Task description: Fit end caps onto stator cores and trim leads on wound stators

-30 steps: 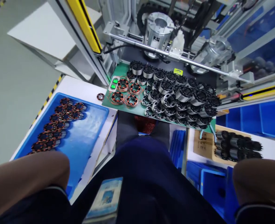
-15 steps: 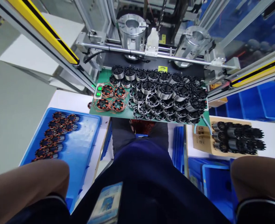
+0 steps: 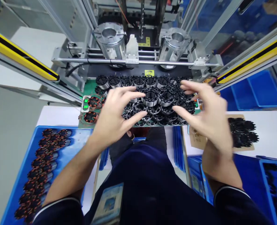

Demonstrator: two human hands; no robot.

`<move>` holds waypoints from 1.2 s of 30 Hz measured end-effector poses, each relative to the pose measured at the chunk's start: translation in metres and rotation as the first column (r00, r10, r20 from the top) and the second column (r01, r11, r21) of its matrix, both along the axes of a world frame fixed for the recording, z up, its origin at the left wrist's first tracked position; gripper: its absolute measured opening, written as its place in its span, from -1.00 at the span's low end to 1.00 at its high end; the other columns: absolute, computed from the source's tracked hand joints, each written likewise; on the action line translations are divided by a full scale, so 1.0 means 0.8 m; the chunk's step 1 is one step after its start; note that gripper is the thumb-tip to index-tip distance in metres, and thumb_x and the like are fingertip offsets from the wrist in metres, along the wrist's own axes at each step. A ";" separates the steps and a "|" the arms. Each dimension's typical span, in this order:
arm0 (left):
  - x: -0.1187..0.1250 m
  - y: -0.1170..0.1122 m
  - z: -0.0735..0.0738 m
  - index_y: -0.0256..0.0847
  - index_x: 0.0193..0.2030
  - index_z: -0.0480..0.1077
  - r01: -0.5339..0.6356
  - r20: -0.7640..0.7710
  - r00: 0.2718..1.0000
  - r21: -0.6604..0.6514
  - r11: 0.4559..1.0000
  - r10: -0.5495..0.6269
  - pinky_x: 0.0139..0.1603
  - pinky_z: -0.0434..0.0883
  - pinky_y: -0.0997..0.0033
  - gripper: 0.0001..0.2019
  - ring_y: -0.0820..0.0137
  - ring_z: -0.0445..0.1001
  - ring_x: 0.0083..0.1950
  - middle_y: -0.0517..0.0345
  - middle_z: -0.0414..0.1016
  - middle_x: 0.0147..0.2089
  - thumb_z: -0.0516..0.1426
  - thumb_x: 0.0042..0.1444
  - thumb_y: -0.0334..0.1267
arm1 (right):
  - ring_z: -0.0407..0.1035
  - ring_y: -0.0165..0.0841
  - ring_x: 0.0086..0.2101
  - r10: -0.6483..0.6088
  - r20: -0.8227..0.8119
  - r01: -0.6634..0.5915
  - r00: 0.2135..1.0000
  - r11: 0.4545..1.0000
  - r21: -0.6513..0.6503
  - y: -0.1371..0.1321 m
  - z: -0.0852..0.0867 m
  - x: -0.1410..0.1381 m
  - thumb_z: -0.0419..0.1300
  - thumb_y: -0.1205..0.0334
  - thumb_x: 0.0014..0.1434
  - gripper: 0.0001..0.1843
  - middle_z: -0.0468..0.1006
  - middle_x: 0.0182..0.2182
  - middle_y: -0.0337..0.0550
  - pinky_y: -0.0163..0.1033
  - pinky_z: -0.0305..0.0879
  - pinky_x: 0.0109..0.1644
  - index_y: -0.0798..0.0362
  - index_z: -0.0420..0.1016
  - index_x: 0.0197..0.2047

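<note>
Rows of black-and-silver motor stators (image 3: pixel 151 97) are stacked on a green board (image 3: pixel 88 88). My left hand (image 3: pixel 116 112) hovers over their left side, thumb and fingers spread apart with nothing between them. Over the right end of the stack is my right hand (image 3: pixel 207 112), its fingers likewise parted around stators there; whether it touches them I cannot tell. Stators wound with copper wire (image 3: pixel 90 117) lie at the board's left end, partly covered by my left hand.
A blue tray (image 3: pixel 79 134) on the left holds several wound stators (image 3: pixel 41 164). To the right, more black stators (image 3: pixel 243 132) rest on cardboard (image 3: pixel 197 139) beside blue bins (image 3: pixel 261 187). Behind the board runs a metal rail (image 3: pixel 152 62) before two metal cylinders (image 3: pixel 111 42); yellow-striped posts (image 3: pixel 23 56) flank it.
Both hands have come into view, reaching forward over the stator stack; before, only the forearms showed at the sides. The view has shifted, so the machine appears further left.
</note>
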State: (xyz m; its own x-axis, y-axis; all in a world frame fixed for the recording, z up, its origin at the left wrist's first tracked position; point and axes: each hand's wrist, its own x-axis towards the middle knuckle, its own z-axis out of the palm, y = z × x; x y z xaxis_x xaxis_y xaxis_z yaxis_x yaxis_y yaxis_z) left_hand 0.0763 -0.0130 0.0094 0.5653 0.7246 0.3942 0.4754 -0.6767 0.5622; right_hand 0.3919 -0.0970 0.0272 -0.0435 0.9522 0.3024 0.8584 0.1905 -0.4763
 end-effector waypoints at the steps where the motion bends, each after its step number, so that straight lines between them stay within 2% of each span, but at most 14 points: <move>1: 0.015 0.009 -0.016 -0.05 0.44 0.66 0.003 -0.026 1.000 0.006 1.000 -0.003 0.67 0.44 -0.23 -0.56 -0.04 0.57 0.58 -0.16 0.65 0.55 0.44 0.56 0.02 | 0.62 0.14 0.31 -0.009 0.002 0.009 1.000 1.000 -0.002 0.007 -0.011 0.001 0.41 -0.15 0.58 -0.26 0.66 0.49 0.19 0.37 0.61 0.49 -0.09 0.49 0.67; 5: 0.064 0.026 -0.059 -0.09 0.39 0.69 -0.084 -0.147 0.986 0.000 0.996 0.084 0.67 0.43 -0.30 -0.59 -0.17 0.48 0.62 -0.25 0.60 0.59 0.40 0.57 0.04 | 0.62 0.17 0.31 0.021 0.008 -0.020 1.000 0.994 -0.112 0.037 -0.050 0.000 0.39 -0.11 0.54 -0.19 0.66 0.51 0.11 0.38 0.59 0.49 -0.12 0.42 0.72; 7: 0.077 0.030 -0.069 -0.10 0.28 0.70 -0.082 -0.187 0.979 -0.016 0.996 0.078 0.64 0.44 -0.28 -0.65 -0.18 0.50 0.59 -0.23 0.66 0.50 0.40 0.56 0.05 | 0.60 0.18 0.35 0.051 -0.005 -0.051 0.999 0.988 -0.143 0.049 -0.060 0.000 0.39 -0.10 0.54 -0.22 0.67 0.51 0.09 0.37 0.54 0.54 -0.12 0.45 0.70; 9: 0.080 0.035 -0.072 -0.08 0.14 0.69 -0.059 -0.184 0.982 -0.040 0.997 0.051 0.73 0.35 -0.29 -0.74 -0.13 0.53 0.57 -0.14 0.72 0.38 0.40 0.56 0.04 | 0.58 0.18 0.39 0.076 -0.017 -0.077 0.997 0.986 -0.146 0.054 -0.062 0.002 0.39 -0.11 0.53 -0.26 0.68 0.51 0.09 0.37 0.50 0.58 -0.10 0.49 0.66; 11: 0.076 0.039 -0.068 -0.07 0.01 0.62 -0.043 -0.101 0.994 -0.074 0.996 0.035 0.77 0.30 -0.25 -0.77 -0.05 0.59 0.48 -0.05 0.75 0.28 0.40 0.55 0.02 | 0.58 0.17 0.41 0.066 -0.047 -0.071 0.997 0.992 -0.107 0.052 -0.058 0.004 0.40 -0.15 0.53 -0.25 0.67 0.52 0.12 0.34 0.49 0.61 -0.05 0.51 0.64; 12: 0.071 0.040 -0.064 -0.06 -0.04 0.57 -0.039 -0.029 0.999 -0.100 0.994 0.037 0.72 0.35 -0.20 -0.76 0.00 0.61 0.41 0.00 0.73 0.23 0.40 0.55 0.01 | 0.58 0.16 0.41 0.045 -0.075 -0.051 0.996 0.995 -0.082 0.049 -0.053 0.005 0.39 -0.18 0.53 -0.23 0.67 0.52 0.13 0.32 0.50 0.60 -0.04 0.51 0.64; 14: 0.057 0.036 -0.050 -0.06 -0.10 0.47 -0.029 0.153 0.987 -0.163 0.986 0.054 0.45 0.51 -0.01 -0.73 0.12 0.60 0.20 0.07 0.66 0.11 0.39 0.54 -0.02 | 0.61 0.15 0.39 -0.006 -0.165 -0.002 0.986 0.999 -0.052 0.040 -0.040 0.006 0.38 -0.29 0.52 -0.19 0.66 0.52 0.15 0.28 0.57 0.54 -0.04 0.50 0.64; 16: 0.040 0.027 -0.034 -0.06 -0.14 0.40 0.014 0.321 0.945 -0.232 0.973 0.063 0.15 0.49 0.13 -0.67 0.21 0.50 0.03 0.14 0.51 -0.04 0.39 0.56 -0.02 | 0.65 0.15 0.34 -0.022 -0.311 0.001 0.950 0.998 -0.068 0.030 -0.025 0.006 0.35 -0.46 0.49 -0.13 0.68 0.46 0.14 0.26 0.67 0.42 -0.08 0.53 0.60; 19: 0.017 0.006 -0.014 -0.05 -0.16 0.36 0.149 0.464 0.886 -0.341 0.928 0.028 0.01 0.38 0.17 -0.57 0.25 0.39 -0.06 0.19 0.37 -0.12 0.38 0.60 0.12 | 0.72 0.13 0.20 -0.018 -0.568 -0.095 0.823 0.981 -0.169 0.017 -0.003 0.001 0.39 -0.70 0.31 0.03 0.73 0.30 0.10 0.19 0.78 0.18 -0.15 0.53 0.54; 21: 0.005 -0.010 -0.006 -0.06 -0.16 0.36 0.236 0.493 0.870 -0.383 0.893 -0.019 -0.01 0.37 0.16 -0.54 0.24 0.41 -0.05 0.17 0.39 -0.09 0.37 0.60 0.18 | 0.76 0.10 0.09 -0.043 -0.679 -0.174 0.733 0.953 -0.248 0.011 0.008 -0.003 0.49 -0.75 0.14 0.13 0.76 0.21 0.04 0.14 0.81 0.05 -0.19 0.51 0.50; 23: -0.003 -0.025 -0.003 -0.06 -0.15 0.36 0.289 0.476 0.876 -0.385 0.876 -0.079 0.02 0.38 0.13 -0.57 0.21 0.44 0.00 0.15 0.45 -0.06 0.36 0.61 0.15 | 0.77 0.08 0.02 -0.058 -0.728 -0.232 0.683 0.928 -0.292 0.007 0.015 -0.009 0.56 -0.74 0.04 0.18 0.77 0.16 0.02 0.11 0.82 -0.01 -0.19 0.51 0.48; 29: -0.025 -0.049 -0.006 -0.06 -0.14 0.30 0.286 0.371 0.917 -0.351 0.892 -0.147 0.01 0.39 0.20 -0.60 0.22 0.42 0.05 0.15 0.45 -0.04 0.40 0.61 -0.04 | 0.79 0.14 0.02 -0.047 -0.739 -0.306 0.672 0.891 -0.335 0.006 0.025 -0.025 0.56 -0.77 0.02 0.34 0.80 0.09 -0.02 0.18 0.84 0.04 -0.22 0.46 0.65; 33: -0.037 -0.056 -0.006 -0.06 -0.13 0.30 0.280 0.350 0.924 -0.337 0.899 -0.157 -0.04 0.38 0.25 -0.63 0.25 0.40 0.02 0.14 0.42 -0.03 0.40 0.61 -0.11 | 0.80 0.11 0.02 -0.011 -0.764 -0.366 0.646 0.874 -0.321 0.010 0.023 -0.026 0.64 -0.64 0.04 0.19 0.82 0.08 -0.02 0.09 0.82 0.01 -0.19 0.61 0.55; 36: -0.042 -0.059 -0.008 -0.05 -0.14 0.31 0.278 0.354 0.923 -0.340 0.899 -0.151 -0.03 0.40 0.25 -0.63 0.24 0.42 0.03 0.14 0.44 -0.03 0.41 0.60 -0.10 | 0.75 -0.10 -0.22 0.002 -0.815 -0.413 0.580 0.863 -0.292 0.010 0.020 -0.026 0.70 -0.47 0.08 0.03 0.81 0.08 -0.07 -0.07 0.74 -0.23 -0.21 0.68 0.48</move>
State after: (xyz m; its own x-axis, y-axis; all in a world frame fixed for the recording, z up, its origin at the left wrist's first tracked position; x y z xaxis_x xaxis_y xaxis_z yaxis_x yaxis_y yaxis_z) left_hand 0.0428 -0.0606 0.0028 0.6179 0.7278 0.2976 0.1009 -0.4487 0.8880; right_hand 0.3715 -0.0888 0.0434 -0.2061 0.9743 -0.0913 0.0845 -0.0753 -0.9936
